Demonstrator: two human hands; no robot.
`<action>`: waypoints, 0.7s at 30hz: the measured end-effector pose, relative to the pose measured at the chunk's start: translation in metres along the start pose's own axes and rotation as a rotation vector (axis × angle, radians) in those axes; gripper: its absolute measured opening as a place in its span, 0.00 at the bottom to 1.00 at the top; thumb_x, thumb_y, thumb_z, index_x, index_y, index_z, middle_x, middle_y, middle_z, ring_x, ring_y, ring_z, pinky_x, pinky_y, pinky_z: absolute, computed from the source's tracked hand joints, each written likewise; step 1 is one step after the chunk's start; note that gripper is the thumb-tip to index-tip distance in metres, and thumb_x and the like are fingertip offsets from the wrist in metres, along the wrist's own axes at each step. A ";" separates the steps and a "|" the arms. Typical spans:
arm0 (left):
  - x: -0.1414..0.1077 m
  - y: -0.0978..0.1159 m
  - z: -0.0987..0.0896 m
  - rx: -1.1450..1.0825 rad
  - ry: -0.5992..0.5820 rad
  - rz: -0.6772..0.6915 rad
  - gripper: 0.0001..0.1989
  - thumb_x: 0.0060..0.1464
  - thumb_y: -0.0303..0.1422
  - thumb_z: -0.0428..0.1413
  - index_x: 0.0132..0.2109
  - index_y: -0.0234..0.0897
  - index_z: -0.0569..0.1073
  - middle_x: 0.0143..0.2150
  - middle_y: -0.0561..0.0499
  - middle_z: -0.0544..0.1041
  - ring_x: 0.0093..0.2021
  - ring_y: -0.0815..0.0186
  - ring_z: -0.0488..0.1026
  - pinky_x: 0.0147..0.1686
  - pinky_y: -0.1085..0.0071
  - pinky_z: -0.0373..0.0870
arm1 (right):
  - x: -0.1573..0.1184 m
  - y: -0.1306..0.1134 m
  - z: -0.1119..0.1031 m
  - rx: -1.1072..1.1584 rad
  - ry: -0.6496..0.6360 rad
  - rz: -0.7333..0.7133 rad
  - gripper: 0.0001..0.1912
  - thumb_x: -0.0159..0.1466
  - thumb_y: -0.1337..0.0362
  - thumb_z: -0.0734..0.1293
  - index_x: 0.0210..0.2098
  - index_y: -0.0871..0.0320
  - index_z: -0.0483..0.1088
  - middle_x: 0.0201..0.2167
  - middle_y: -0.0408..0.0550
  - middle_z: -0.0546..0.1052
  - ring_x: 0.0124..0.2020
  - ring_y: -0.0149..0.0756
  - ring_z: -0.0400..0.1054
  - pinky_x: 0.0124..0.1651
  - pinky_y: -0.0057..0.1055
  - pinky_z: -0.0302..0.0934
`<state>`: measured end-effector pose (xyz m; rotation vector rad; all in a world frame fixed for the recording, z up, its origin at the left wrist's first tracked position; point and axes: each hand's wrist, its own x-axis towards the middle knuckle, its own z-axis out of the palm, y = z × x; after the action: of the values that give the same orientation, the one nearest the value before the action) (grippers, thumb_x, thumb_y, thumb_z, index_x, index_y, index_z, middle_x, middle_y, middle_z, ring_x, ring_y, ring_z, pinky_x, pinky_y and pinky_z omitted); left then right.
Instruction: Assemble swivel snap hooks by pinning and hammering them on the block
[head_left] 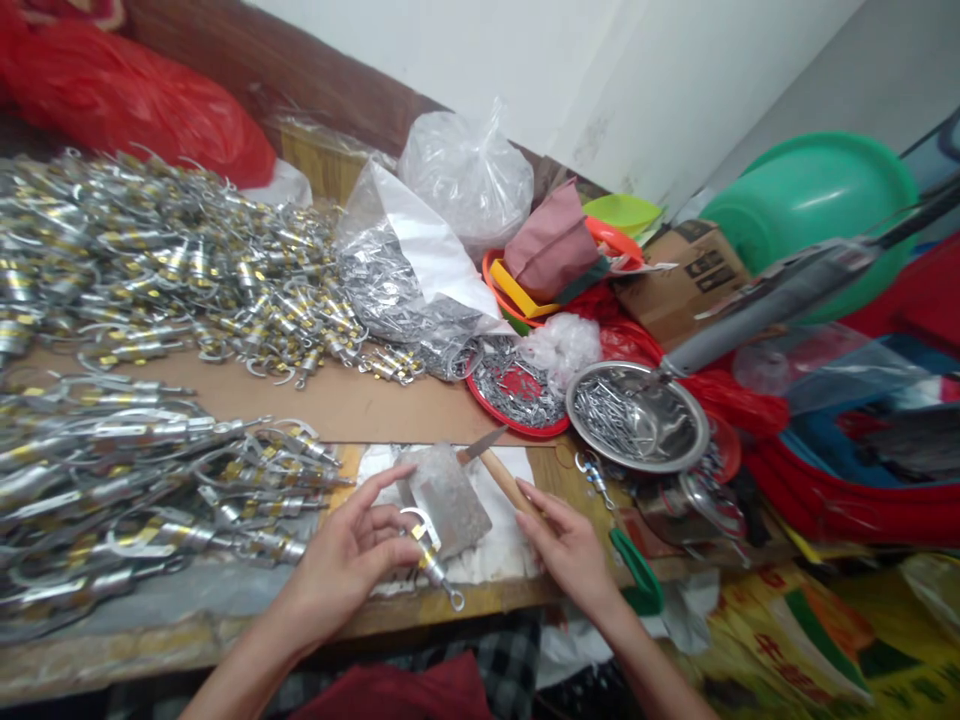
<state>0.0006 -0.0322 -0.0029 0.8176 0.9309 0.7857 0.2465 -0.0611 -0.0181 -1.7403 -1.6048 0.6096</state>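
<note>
My left hand [367, 540] pinches a small silver fitting [427, 555] between thumb and fingers. The fitting has a curved hook at its upper end, yellow parts in the middle and a ring at its lower end. It is held tilted, in front of a grey metal block [454, 505] on white cloth or paper [517, 570]. Wrapped round a wooden handle, my right hand [562, 540] holds a hammer [506, 480]. Its narrow head is just above the far right edge of the block.
Similar fittings lie heaped at the left [165, 260], with more in a front row [120, 460]. Beyond the block are a red tray [559, 428] of small metal parts and a steel bowl [697, 440] of pins. A green strap [637, 575] lies at the table's front edge.
</note>
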 end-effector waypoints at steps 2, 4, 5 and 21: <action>0.000 0.000 0.000 0.006 0.006 -0.011 0.31 0.38 0.26 0.60 0.52 0.38 0.61 0.27 0.55 0.73 0.29 0.68 0.72 0.32 0.72 0.68 | 0.007 0.002 0.005 -0.034 -0.047 -0.027 0.17 0.58 0.63 0.63 0.46 0.57 0.69 0.36 0.49 0.75 0.31 0.35 0.70 0.34 0.33 0.67; 0.000 -0.001 -0.001 0.018 0.008 -0.016 0.27 0.38 0.26 0.60 0.49 0.38 0.64 0.28 0.54 0.74 0.30 0.67 0.72 0.33 0.72 0.69 | 0.011 -0.001 0.009 -0.129 -0.033 -0.101 0.15 0.59 0.65 0.61 0.45 0.57 0.70 0.36 0.51 0.74 0.34 0.37 0.69 0.38 0.36 0.65; 0.001 -0.001 -0.002 0.028 0.010 -0.019 0.25 0.38 0.25 0.61 0.47 0.37 0.66 0.28 0.54 0.74 0.30 0.68 0.72 0.33 0.72 0.69 | 0.010 -0.005 0.011 -0.181 -0.004 -0.157 0.15 0.59 0.66 0.60 0.45 0.57 0.69 0.37 0.51 0.73 0.37 0.38 0.68 0.41 0.38 0.64; 0.011 -0.004 -0.002 0.043 0.027 -0.011 0.16 0.35 0.29 0.63 0.36 0.37 0.71 0.29 0.52 0.78 0.32 0.63 0.74 0.35 0.70 0.71 | -0.015 -0.041 0.072 -0.150 -0.087 -0.400 0.35 0.53 0.71 0.63 0.58 0.51 0.48 0.59 0.52 0.45 0.60 0.49 0.43 0.57 0.48 0.47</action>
<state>0.0036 -0.0241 -0.0113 0.8408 0.9789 0.7714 0.1638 -0.0640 -0.0367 -1.4470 -2.0334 0.3820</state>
